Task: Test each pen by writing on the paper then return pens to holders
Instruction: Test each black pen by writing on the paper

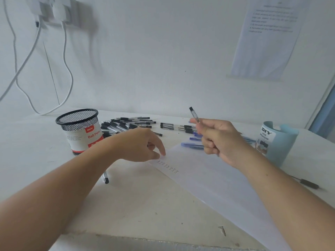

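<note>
Left of the paper [208, 180] stands the black mesh holder [78, 127], with black pens [126, 124] heaped beyond the paper's far corner. My left hand [139, 145] grips nothing; one fingertip presses that corner. Above the paper, my right hand [221, 140] pinches a clear pen [194, 114], black end up. Right of the paper stands the blue holder [279, 142].
</note>
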Demonstrator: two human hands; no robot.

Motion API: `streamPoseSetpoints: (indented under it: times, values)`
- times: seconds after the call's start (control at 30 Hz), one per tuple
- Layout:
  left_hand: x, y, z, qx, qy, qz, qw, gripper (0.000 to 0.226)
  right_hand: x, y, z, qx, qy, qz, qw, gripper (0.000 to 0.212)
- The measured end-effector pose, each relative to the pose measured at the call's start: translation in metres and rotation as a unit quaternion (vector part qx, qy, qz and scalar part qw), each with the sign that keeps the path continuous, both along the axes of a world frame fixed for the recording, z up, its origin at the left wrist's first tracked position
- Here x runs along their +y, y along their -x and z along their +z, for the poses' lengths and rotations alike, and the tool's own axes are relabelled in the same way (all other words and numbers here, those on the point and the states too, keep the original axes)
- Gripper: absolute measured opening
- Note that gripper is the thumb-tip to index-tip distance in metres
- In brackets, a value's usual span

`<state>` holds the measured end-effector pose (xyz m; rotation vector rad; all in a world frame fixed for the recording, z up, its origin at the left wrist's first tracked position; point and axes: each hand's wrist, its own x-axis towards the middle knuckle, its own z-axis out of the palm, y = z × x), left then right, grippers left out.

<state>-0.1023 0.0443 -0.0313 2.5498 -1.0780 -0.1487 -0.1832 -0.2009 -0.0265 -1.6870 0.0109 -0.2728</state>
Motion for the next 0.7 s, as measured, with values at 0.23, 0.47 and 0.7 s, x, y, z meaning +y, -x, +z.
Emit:
streamPoseSetpoints:
  times: [0.23, 0.47, 0.7]
  values:
    - [0.001, 0.0, 0.001, 0.003, -0.011, 0.005, 1.0, 0.019, 0.005, -0.043, 0.015, -0.054, 0.287, -0.096, 0.952, 0.014]
    - [0.003, -0.003, 0.002, 0.016, -0.021, 0.0, 1.0, 0.02, 0.022, -0.113, 0.01, -0.004, 0.478, -0.117, 0.871, 0.019]
    - [0.003, -0.003, 0.003, 0.016, -0.022, -0.007, 1.0, 0.02, 0.026, -0.14, -0.006, 0.033, 0.528, -0.106, 0.842, 0.022]
